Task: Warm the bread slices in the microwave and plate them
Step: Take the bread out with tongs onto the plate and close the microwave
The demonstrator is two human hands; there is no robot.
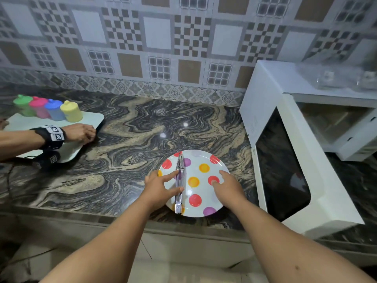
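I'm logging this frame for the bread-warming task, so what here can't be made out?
Head view only:
- Bread slices: none visible; the microwave cavity is blurred and cut off by the right edge.
- Plate: parts hidden under the left hand, right hand and tongs.
- Objects atop the microwave: too blurred to identify.

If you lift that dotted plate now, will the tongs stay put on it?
Probably not. The metal tongs lie loose across the plate's glossy face, so a tilt would likely slide them off. Their handle end overhangs the near rim, which adds to that risk. The left hand already touches them; gripping them first seems safer.
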